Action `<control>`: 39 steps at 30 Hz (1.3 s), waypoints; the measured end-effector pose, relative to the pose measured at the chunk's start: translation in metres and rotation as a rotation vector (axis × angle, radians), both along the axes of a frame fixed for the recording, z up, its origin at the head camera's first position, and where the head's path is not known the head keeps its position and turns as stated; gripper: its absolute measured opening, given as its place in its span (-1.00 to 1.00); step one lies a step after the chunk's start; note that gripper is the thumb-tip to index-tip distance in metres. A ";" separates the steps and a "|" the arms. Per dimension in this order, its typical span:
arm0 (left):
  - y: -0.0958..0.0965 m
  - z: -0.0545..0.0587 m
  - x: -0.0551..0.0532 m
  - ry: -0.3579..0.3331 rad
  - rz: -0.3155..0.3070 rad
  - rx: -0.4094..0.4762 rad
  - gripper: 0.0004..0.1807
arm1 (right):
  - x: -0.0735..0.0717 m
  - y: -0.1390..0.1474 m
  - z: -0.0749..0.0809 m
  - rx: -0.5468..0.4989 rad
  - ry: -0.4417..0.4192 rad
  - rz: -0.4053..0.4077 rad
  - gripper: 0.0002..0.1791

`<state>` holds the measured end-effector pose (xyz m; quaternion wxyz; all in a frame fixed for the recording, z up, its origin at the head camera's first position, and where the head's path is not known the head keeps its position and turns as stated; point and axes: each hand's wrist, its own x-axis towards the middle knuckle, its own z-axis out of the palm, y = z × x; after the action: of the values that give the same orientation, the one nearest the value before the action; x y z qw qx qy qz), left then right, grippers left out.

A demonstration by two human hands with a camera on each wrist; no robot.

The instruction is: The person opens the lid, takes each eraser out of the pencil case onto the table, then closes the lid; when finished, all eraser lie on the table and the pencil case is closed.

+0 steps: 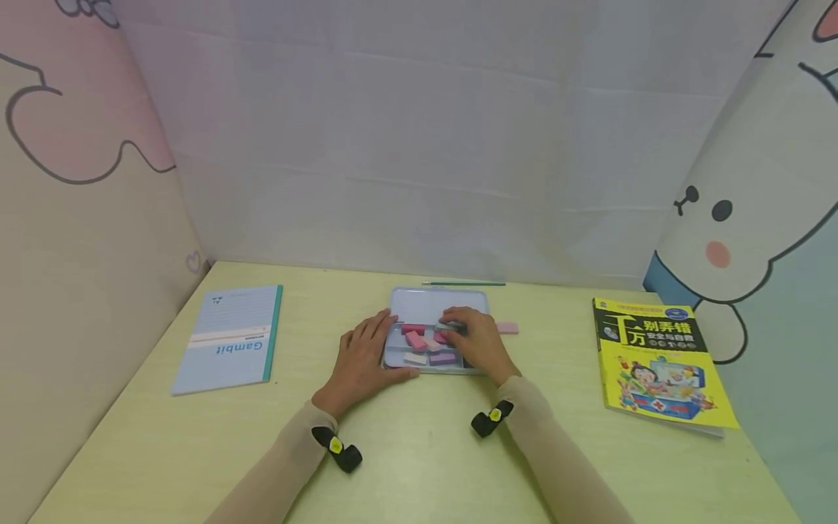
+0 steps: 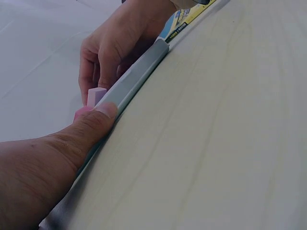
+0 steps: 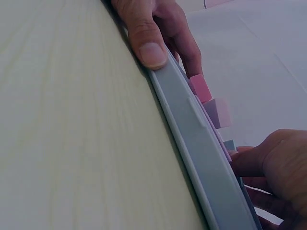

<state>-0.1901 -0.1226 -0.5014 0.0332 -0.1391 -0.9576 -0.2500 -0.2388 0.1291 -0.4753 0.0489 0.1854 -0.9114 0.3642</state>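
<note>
A shallow pale blue-grey case [image 1: 440, 297] lies opened out on the table, its lid folded back to the far side. Several pink, white and purple eraser-like blocks [image 1: 415, 340] lie in its near half, some tilted over others. My left hand [image 1: 366, 356] holds the case's left end, with the thumb [image 2: 106, 110] against the front wall and the fingers along the side. Over the right part of the case, my right hand [image 1: 481, 342] pinches a grey-green block [image 1: 450, 327], partly hidden by the fingers.
A pale pink block [image 1: 507, 328] lies on the table [image 1: 419, 451] right of the case. Behind the lid is a thin dark green pencil [image 1: 465, 283]. A notebook [image 1: 229, 338] lies at the left and a yellow book [image 1: 661, 364] at the right. White sheeting [image 1: 419, 145] stands behind.
</note>
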 end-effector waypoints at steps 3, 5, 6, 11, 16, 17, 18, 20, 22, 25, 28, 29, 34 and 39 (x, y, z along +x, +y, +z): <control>0.000 0.001 0.000 -0.001 -0.001 0.001 0.20 | -0.001 0.000 -0.001 -0.030 -0.013 -0.012 -0.78; 0.000 0.001 0.000 0.001 -0.001 0.002 0.20 | 0.000 0.000 0.000 -0.056 -0.030 -0.022 -0.78; 0.000 0.000 0.000 0.002 0.000 0.004 0.20 | 0.001 0.000 0.001 -0.073 -0.040 -0.029 -0.78; 0.001 -0.001 0.000 0.011 -0.001 0.007 0.19 | 0.005 0.002 0.007 -0.157 -0.085 -0.076 -0.78; 0.001 -0.002 -0.001 0.007 0.001 0.006 0.20 | 0.008 0.005 0.013 -0.247 -0.100 -0.089 -0.78; 0.001 -0.002 -0.001 0.009 0.002 0.004 0.20 | 0.008 0.006 0.014 -0.269 -0.097 -0.083 -0.78; 0.001 -0.002 -0.001 0.011 0.002 0.005 0.20 | 0.008 0.008 0.014 -0.285 -0.089 -0.078 -0.78; 0.000 -0.002 -0.001 0.011 0.002 0.005 0.20 | 0.009 0.011 0.015 -0.310 -0.073 -0.068 -0.79; 0.000 -0.002 -0.001 0.015 0.000 0.005 0.20 | 0.011 0.014 0.015 -0.321 -0.060 -0.067 -0.79; -0.001 -0.003 -0.001 0.010 -0.002 0.004 0.20 | 0.013 0.021 0.015 -0.320 -0.052 -0.078 -0.79; -0.001 -0.003 -0.002 0.003 0.000 0.000 0.20 | 0.014 0.027 0.015 -0.327 -0.061 -0.094 -0.77; -0.001 -0.004 -0.002 0.001 0.001 -0.001 0.20 | 0.014 0.029 0.015 -0.330 -0.062 -0.105 -0.77; -0.001 -0.003 -0.001 -0.004 0.003 0.000 0.20 | 0.014 0.043 0.017 -0.351 -0.075 -0.145 -0.78; 0.000 -0.003 -0.001 0.008 0.001 0.000 0.20 | 0.012 0.061 0.016 -0.397 -0.090 -0.141 -0.71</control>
<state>-0.1912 -0.1229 -0.5045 0.0371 -0.1394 -0.9576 -0.2495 -0.2269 0.1899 -0.4589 0.0690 0.0912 -0.8338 0.5400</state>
